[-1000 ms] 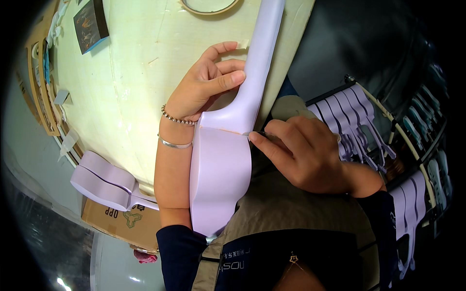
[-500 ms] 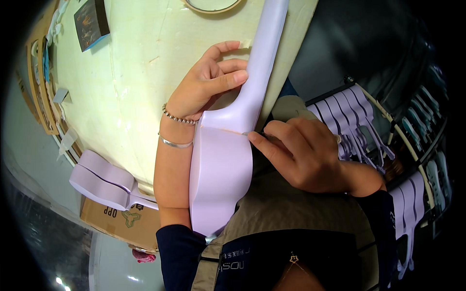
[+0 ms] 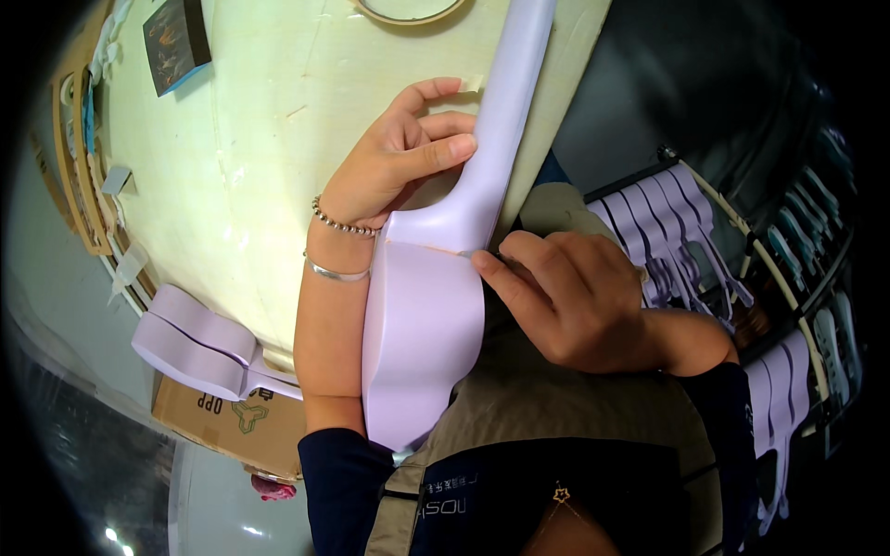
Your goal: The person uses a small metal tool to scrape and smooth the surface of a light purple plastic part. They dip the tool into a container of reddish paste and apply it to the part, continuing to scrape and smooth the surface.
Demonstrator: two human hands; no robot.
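A glossy lavender ukulele-shaped body [image 3: 422,343], neck [image 3: 505,93] pointing away from me, lies between my forearms. Curved fingers of my left hand [image 3: 408,148] hold the neck from its left side, the thumb tip against it; that wrist wears two bracelets. At the line where neck meets body, which shows a thin brownish streak, my right hand [image 3: 575,296] pinches a small tool [image 3: 466,255], mostly hidden by the fingers, its tip at the joint's right end.
The pale worktable [image 3: 232,139] carries a tape roll [image 3: 408,18] and a dark card [image 3: 176,46]. At lower left, more lavender instruments [image 3: 190,343] rest above a cardboard box [image 3: 213,417]. On the right stand racks of lavender [image 3: 658,222] and teal [image 3: 807,222] pieces.
The instrument's neck and my left hand have shifted slightly rightward. My right fingertips have crept a little leftward and up, still at the joint.
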